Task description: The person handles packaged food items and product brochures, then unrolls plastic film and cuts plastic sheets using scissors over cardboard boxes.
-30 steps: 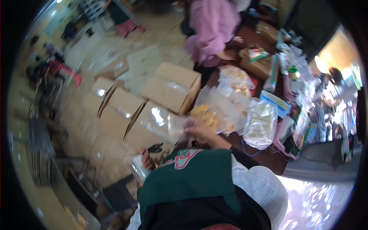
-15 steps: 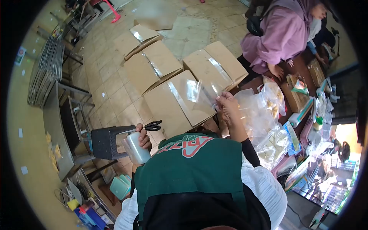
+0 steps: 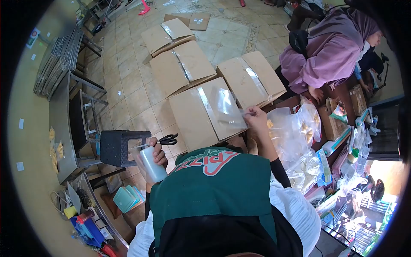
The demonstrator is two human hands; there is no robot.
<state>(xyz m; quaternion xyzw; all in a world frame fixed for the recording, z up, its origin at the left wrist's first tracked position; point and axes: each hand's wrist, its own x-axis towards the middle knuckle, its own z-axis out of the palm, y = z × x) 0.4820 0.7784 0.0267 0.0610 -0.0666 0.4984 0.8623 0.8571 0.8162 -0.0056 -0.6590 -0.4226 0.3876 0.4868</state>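
My left hand (image 3: 158, 153) is wrapped round a roll of clear plastic (image 3: 152, 165) and also holds black-handled scissors (image 3: 168, 139), whose handles point right. Between the fingers of my right hand (image 3: 255, 117) is pinched the edge of a clear plastic sheet (image 3: 227, 107). The sheet hangs over the nearest taped cardboard box (image 3: 195, 122). Beside my right hand, on the brown table, lie clear bags with yellowish contents (image 3: 305, 128).
More taped boxes (image 3: 182, 64) stand on the tiled floor. A black stool (image 3: 120, 147) is at the left, near a desk with stacked flattened cardboard (image 3: 58, 64). A person in pink (image 3: 329, 51) is at the table's far side.
The view has swung and steadied, showing more floor and the left desks. The plastic sheet now spreads flatter over the near box. Both hands keep their holds.
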